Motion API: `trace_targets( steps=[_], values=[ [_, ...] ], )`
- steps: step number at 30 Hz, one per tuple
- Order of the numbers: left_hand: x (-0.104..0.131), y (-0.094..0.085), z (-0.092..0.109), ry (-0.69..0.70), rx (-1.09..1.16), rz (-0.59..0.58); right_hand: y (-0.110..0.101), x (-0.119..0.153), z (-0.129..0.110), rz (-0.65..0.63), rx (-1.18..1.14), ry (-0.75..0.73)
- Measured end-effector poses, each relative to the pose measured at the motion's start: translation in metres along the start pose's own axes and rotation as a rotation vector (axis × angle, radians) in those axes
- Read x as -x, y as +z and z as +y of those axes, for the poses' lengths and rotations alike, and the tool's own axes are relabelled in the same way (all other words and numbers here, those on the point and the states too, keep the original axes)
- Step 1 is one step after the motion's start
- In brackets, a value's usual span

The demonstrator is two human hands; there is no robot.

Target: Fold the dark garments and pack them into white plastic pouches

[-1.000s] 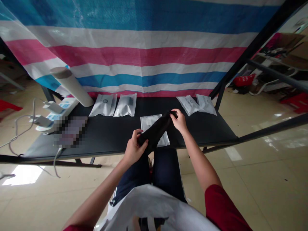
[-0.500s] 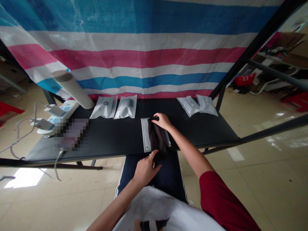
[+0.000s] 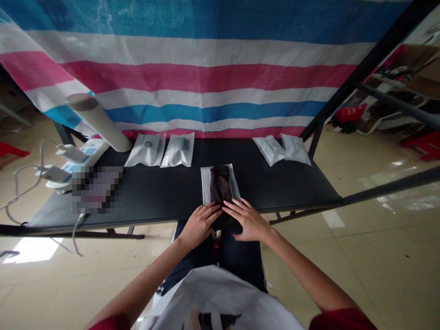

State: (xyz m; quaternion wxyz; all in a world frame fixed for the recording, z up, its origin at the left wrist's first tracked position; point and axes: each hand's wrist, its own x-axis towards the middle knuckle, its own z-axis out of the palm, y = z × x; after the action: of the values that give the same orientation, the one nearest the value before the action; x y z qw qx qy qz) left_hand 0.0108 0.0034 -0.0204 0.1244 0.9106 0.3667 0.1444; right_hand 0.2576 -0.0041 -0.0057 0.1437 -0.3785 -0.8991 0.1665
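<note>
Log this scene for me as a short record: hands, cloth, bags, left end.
Left hand: fingers on dark cloth
Right hand: fingers on the same cloth
Cloth: on a white bag, near end past the table edge
Back left bags: two, side by side
Back right bags: two, close together
Left end: bottle, power strip

I observe a rectangular black tabletop as the support surface, front edge at six o'clock. Just off centre, toward four o'clock, lies a flat white pouch. Two filled white pouches lie side by side toward eleven; another pouch pair lies at two. A cylindrical bottle stands at ten, a power strip at nine, with a phone, detail obscured, just in front.
</note>
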Motion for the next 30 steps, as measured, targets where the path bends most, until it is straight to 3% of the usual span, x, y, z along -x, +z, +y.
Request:
trace_targets(
  steps=[4,7,11,14,16,18,20,23,26,30],
  values=[
    [-0.001,-0.003,-0.001,-0.025,0.155,0.077,0.006,-0.005,0.004,0.08,0.0,0.014],
    [-0.008,-0.007,0.0,-0.15,0.293,0.155,0.005,-0.014,0.007,0.196,-0.1,0.057],
    [-0.024,-0.003,0.0,-0.438,0.436,0.246,0.013,-0.032,0.007,0.31,-0.22,0.336],
    [-0.038,0.001,0.0,-0.575,0.491,0.313,0.02,-0.044,0.004,0.382,-0.32,0.542],
    [-0.046,0.003,-0.001,-0.633,0.46,0.321,0.021,-0.048,0.001,0.498,-0.294,0.569],
    [-0.053,0.002,-0.001,-0.666,0.414,0.296,0.017,-0.048,-0.004,0.589,-0.164,0.496],
    [-0.059,0.0,-0.002,-0.683,0.385,0.261,0.013,-0.046,-0.008,0.538,-0.034,0.345],
    [-0.062,-0.002,-0.004,-0.695,0.398,0.226,0.009,-0.045,-0.012,0.328,0.049,0.15],
    [-0.058,0.0,-0.007,-0.651,0.475,0.242,0.009,-0.049,-0.012,0.243,0.103,0.124],
    [-0.045,0.004,-0.009,-0.513,0.547,0.367,0.003,-0.064,-0.007,0.17,0.165,0.108]
  ],
)
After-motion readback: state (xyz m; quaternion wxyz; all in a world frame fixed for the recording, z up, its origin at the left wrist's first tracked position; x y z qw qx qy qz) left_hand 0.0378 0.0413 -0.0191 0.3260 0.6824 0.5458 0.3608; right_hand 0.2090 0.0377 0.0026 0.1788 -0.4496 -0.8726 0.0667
